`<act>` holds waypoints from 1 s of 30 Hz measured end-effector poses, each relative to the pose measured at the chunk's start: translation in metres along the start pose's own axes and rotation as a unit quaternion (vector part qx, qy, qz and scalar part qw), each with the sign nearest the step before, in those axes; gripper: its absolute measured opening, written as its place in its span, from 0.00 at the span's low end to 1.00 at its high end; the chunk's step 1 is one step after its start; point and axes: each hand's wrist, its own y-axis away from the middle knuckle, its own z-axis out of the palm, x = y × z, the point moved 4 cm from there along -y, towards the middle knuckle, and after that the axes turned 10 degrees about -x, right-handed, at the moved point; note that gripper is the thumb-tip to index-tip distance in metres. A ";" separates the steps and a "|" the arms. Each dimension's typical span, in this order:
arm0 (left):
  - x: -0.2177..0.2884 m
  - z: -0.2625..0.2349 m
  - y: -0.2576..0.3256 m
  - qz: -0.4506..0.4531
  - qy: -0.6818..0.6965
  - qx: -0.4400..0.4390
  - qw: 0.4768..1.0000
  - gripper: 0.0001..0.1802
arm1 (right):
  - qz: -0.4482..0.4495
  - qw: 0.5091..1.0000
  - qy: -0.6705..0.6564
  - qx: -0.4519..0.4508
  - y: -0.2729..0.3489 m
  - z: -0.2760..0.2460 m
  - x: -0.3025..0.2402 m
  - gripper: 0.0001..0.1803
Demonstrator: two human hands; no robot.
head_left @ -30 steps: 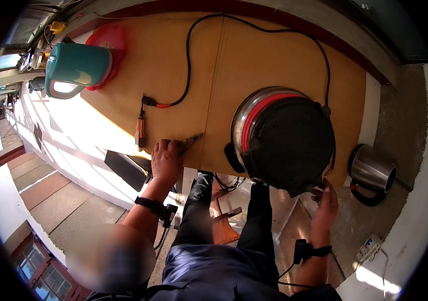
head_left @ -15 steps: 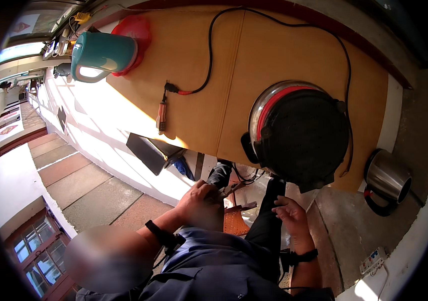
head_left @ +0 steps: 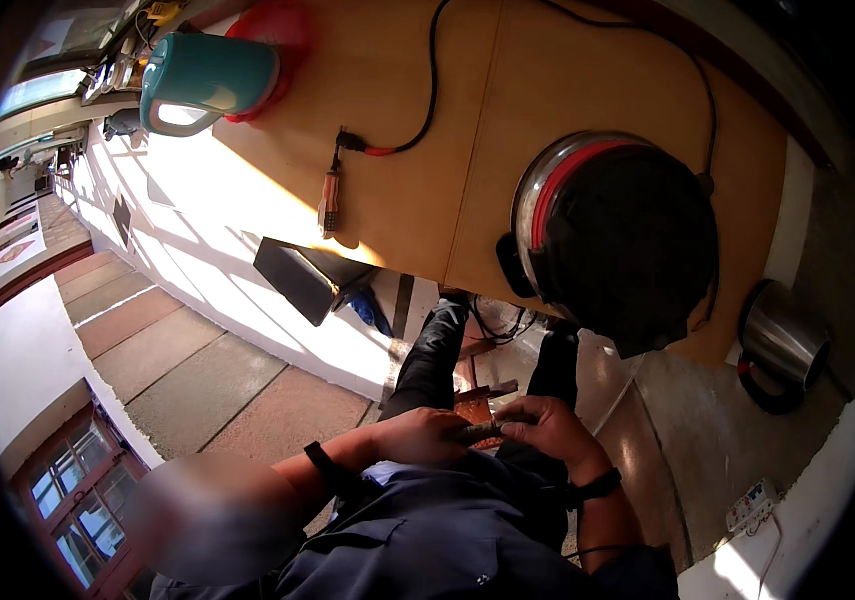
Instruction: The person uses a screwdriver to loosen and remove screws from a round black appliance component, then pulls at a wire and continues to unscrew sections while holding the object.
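In front of my body, low over my lap, both hands meet at a slim dark tool (head_left: 481, 432), its kind unclear. My left hand (head_left: 425, 434) is closed around one end of it. With thumb and fingers, my right hand (head_left: 547, 428) pinches the other end. Beyond them, an overturned round electric pan (head_left: 627, 245), with a black base and a red band, lies on the tan table (head_left: 387, 210). Its black cord (head_left: 433, 75) ends in a plug (head_left: 350, 140); a small red-and-dark hand tool (head_left: 328, 204) lies beside that plug.
A teal kettle (head_left: 212, 75) lies at the table's far left by a red plastic dish (head_left: 282, 50). On the floor at right are a steel kettle (head_left: 785, 335) and a power strip (head_left: 750, 508). A black box (head_left: 297, 278) sits below the table's near left edge.
My right hand, empty with fingers apart before, has moved left and taken hold of the tool's end. My left hand has drawn back nearer my body. The view has shifted slightly.
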 end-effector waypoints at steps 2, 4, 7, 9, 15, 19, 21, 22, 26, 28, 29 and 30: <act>0.004 -0.001 0.002 -0.027 0.002 -0.016 1.000 0.18 | -0.009 0.999 0.029 0.018 -0.002 -0.001 -0.004 0.12; 0.010 -0.007 0.004 -0.052 -0.003 -0.036 0.998 0.17 | -0.037 0.998 0.050 0.009 -0.004 -0.002 -0.008 0.11; -0.003 -0.012 0.013 -0.012 0.025 0.007 1.000 0.14 | -0.048 0.998 -0.013 0.041 -0.005 -0.011 0.001 0.09; -0.011 -0.027 0.020 -0.029 0.019 0.041 0.999 0.13 | -0.064 0.990 0.083 0.099 -0.013 -0.033 0.039 0.09; -0.020 -0.101 0.020 -0.170 -0.162 0.329 0.915 0.21 | -0.119 0.907 0.334 0.226 0.000 -0.056 0.034 0.13; -0.029 -0.146 0.001 -0.223 -0.286 0.434 0.825 0.30 | -0.141 0.826 0.456 0.299 0.018 -0.070 0.019 0.20; -0.028 -0.158 -0.007 -0.241 -0.287 0.464 0.803 0.29 | -0.063 0.891 0.327 0.308 0.033 -0.089 0.012 0.20; -0.028 -0.163 -0.012 -0.242 -0.297 0.472 0.794 0.28 | -0.022 0.914 0.258 0.313 0.045 -0.099 0.014 0.20; -0.048 -0.177 -0.017 -0.232 -0.313 0.506 0.769 0.27 | -0.079 0.831 0.338 0.435 0.090 -0.146 -0.017 0.17; -0.064 -0.186 -0.019 -0.242 -0.328 0.508 0.759 0.26 | -0.060 0.841 0.234 0.484 0.106 -0.178 -0.015 0.16; -0.069 -0.188 -0.019 -0.240 -0.327 0.516 0.754 0.26 | -0.108 0.843 0.167 0.499 0.109 -0.197 -0.010 0.16; -0.072 -0.190 -0.020 -0.240 -0.300 0.531 0.755 0.26 | -0.118 0.830 0.176 0.516 0.110 -0.209 -0.021 0.16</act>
